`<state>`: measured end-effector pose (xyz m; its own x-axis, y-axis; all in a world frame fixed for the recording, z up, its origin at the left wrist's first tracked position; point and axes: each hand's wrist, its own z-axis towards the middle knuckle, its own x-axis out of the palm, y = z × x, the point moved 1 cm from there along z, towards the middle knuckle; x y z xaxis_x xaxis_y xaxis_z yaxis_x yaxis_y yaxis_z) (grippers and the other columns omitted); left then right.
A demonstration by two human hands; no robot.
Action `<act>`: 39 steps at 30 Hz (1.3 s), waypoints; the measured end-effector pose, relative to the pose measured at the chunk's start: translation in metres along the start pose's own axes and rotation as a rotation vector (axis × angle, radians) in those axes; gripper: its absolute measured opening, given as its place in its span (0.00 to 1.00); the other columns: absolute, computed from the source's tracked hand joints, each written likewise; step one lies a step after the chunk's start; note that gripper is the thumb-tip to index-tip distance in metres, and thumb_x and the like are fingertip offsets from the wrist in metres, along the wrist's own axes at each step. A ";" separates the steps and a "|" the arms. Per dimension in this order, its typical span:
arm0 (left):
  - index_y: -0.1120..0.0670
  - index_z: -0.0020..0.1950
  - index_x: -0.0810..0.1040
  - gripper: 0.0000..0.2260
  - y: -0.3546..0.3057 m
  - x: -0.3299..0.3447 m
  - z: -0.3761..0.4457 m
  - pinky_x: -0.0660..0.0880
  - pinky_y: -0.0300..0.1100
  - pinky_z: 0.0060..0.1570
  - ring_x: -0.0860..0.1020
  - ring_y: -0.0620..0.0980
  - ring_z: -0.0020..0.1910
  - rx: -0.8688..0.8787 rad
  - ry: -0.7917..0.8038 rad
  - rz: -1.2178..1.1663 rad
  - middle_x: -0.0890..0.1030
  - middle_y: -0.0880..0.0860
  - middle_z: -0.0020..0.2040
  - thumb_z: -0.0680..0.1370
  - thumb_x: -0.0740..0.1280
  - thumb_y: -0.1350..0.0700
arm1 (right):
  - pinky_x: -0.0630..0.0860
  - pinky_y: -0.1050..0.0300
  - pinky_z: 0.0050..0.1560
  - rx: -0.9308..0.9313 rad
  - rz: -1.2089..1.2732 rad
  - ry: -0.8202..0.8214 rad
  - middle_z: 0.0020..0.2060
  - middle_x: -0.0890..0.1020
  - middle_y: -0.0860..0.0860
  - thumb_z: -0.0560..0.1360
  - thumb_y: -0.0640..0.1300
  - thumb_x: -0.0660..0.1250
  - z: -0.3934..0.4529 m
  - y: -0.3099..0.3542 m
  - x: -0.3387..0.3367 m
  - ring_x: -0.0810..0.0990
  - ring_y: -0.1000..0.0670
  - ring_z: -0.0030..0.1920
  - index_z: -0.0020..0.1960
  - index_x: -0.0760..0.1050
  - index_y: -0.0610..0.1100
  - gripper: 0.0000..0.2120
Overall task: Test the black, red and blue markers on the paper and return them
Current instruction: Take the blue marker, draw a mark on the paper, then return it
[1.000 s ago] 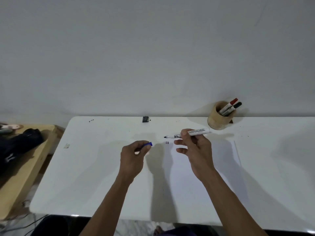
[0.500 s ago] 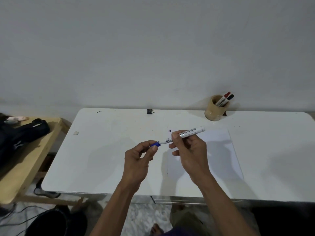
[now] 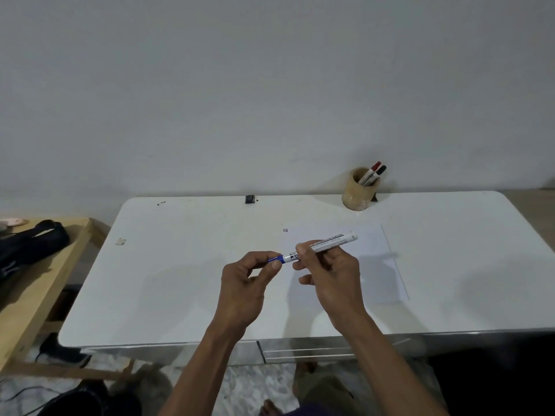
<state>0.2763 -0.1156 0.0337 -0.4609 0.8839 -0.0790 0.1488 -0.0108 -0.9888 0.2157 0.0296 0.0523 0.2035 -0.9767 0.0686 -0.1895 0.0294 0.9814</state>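
My right hand [image 3: 327, 271] grips the white barrel of the blue marker [image 3: 329, 243], held level above the table. My left hand [image 3: 246, 283] pinches the blue cap [image 3: 277, 259], which sits on the marker's left end. Under both hands lies a white sheet of paper [image 3: 381, 265] with a few small dark marks [image 3: 285, 230] near its far left corner. The red marker [image 3: 374, 169] and the black marker [image 3: 379, 173] stand in a wooden cup [image 3: 357, 193] at the table's back right.
The white table [image 3: 168, 283] stands against a grey wall. A small black object [image 3: 249, 199] lies at its back edge and a scrap [image 3: 120, 241] near its left side. To the left, a wooden bench [image 3: 33, 295] carries a black bag [image 3: 27, 250].
The cap and the marker were apart one second ago; my hands have come together and the cap now sits on the marker's tip. The view has also tilted downward.
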 end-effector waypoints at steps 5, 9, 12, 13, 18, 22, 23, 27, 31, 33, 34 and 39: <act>0.49 0.48 0.86 0.05 0.000 0.002 0.006 0.78 0.47 0.47 0.79 0.39 0.41 -0.020 0.079 0.050 0.86 0.43 0.42 0.77 0.72 0.59 | 0.81 0.56 0.39 0.098 0.157 -0.016 0.44 0.88 0.48 0.73 0.45 0.76 0.001 0.005 -0.024 0.86 0.49 0.42 0.54 0.83 0.43 0.11; 0.51 0.48 0.86 0.05 -0.005 -0.001 0.018 0.78 0.48 0.50 0.78 0.41 0.41 -0.026 0.132 0.048 0.84 0.43 0.40 0.78 0.71 0.59 | 0.81 0.55 0.38 0.015 0.117 -0.013 0.39 0.86 0.45 0.71 0.40 0.78 0.013 0.020 -0.059 0.84 0.48 0.40 0.47 0.82 0.40 0.08; 0.54 0.49 0.85 0.05 -0.018 0.004 0.030 0.79 0.45 0.49 0.79 0.44 0.42 -0.023 0.148 -0.041 0.83 0.46 0.40 0.79 0.69 0.61 | 0.82 0.55 0.42 -0.081 -0.222 0.112 0.39 0.87 0.44 0.69 0.39 0.80 0.026 0.031 -0.076 0.84 0.48 0.39 0.44 0.83 0.40 0.07; 0.54 0.49 0.84 0.05 -0.023 0.008 0.035 0.79 0.45 0.49 0.79 0.44 0.42 -0.018 0.149 -0.064 0.83 0.47 0.40 0.79 0.69 0.62 | 0.82 0.55 0.44 -0.108 -0.316 0.142 0.40 0.88 0.46 0.69 0.40 0.81 0.031 0.032 -0.079 0.84 0.48 0.40 0.43 0.84 0.41 0.07; 0.53 0.47 0.85 0.03 -0.046 0.044 0.066 0.78 0.47 0.51 0.79 0.47 0.44 0.044 0.197 -0.015 0.84 0.50 0.42 0.78 0.71 0.59 | 0.81 0.57 0.40 -0.161 -0.498 0.194 0.39 0.87 0.50 0.69 0.43 0.81 0.055 0.028 -0.078 0.84 0.49 0.42 0.45 0.85 0.47 0.08; 0.52 0.46 0.85 0.02 -0.057 0.081 0.092 0.77 0.34 0.44 0.80 0.39 0.42 0.113 0.201 0.105 0.86 0.45 0.42 0.77 0.72 0.58 | 0.80 0.62 0.42 -0.187 -0.528 0.139 0.40 0.85 0.56 0.72 0.41 0.78 0.080 0.020 -0.089 0.82 0.57 0.44 0.51 0.82 0.50 0.11; 0.51 0.46 0.85 0.02 -0.060 0.090 0.098 0.77 0.31 0.43 0.80 0.37 0.42 0.129 0.209 0.140 0.86 0.45 0.43 0.77 0.73 0.57 | 0.81 0.60 0.44 -0.194 -0.556 0.135 0.41 0.84 0.57 0.73 0.42 0.77 0.086 0.020 -0.094 0.82 0.57 0.46 0.55 0.80 0.52 0.13; 0.49 0.49 0.84 0.05 -0.064 0.126 0.125 0.79 0.34 0.44 0.81 0.40 0.45 0.133 0.251 0.212 0.86 0.47 0.44 0.75 0.75 0.53 | 0.83 0.54 0.44 -0.217 -0.598 0.134 0.43 0.83 0.55 0.77 0.41 0.72 0.117 0.023 -0.114 0.82 0.54 0.46 0.67 0.73 0.58 0.22; 0.48 0.58 0.81 0.16 -0.055 0.155 0.154 0.78 0.34 0.43 0.81 0.42 0.47 0.069 0.224 0.257 0.84 0.47 0.48 0.72 0.78 0.51 | 0.79 0.69 0.38 -0.253 -0.480 -0.015 0.44 0.82 0.58 0.78 0.39 0.71 0.153 0.039 -0.140 0.84 0.58 0.43 0.75 0.62 0.65 0.34; 0.49 0.60 0.80 0.19 -0.047 0.170 0.168 0.77 0.36 0.45 0.82 0.43 0.48 0.056 0.183 0.293 0.83 0.46 0.50 0.71 0.78 0.49 | 0.76 0.74 0.37 -0.293 -0.410 -0.096 0.46 0.81 0.61 0.78 0.37 0.71 0.172 0.048 -0.153 0.84 0.62 0.42 0.76 0.57 0.66 0.39; 0.49 0.61 0.79 0.20 -0.042 0.179 0.175 0.76 0.37 0.46 0.81 0.44 0.49 0.054 0.160 0.313 0.83 0.46 0.50 0.71 0.78 0.48 | 0.76 0.74 0.37 -0.314 -0.379 -0.127 0.49 0.81 0.60 0.78 0.35 0.71 0.182 0.052 -0.159 0.85 0.60 0.43 0.77 0.55 0.66 0.40; 0.49 0.68 0.72 0.28 -0.020 0.222 0.203 0.77 0.40 0.52 0.79 0.45 0.55 0.051 0.095 0.391 0.80 0.47 0.59 0.72 0.77 0.48 | 0.78 0.72 0.42 -0.346 -0.304 -0.295 0.51 0.82 0.52 0.75 0.36 0.75 0.234 0.060 -0.178 0.87 0.56 0.45 0.77 0.59 0.57 0.39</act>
<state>-0.0067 -0.0138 0.0101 -0.2944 0.8479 -0.4409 0.2526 -0.3759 -0.8916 -0.0570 0.1549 0.0567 -0.0873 -0.9688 -0.2319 0.1728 -0.2440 0.9543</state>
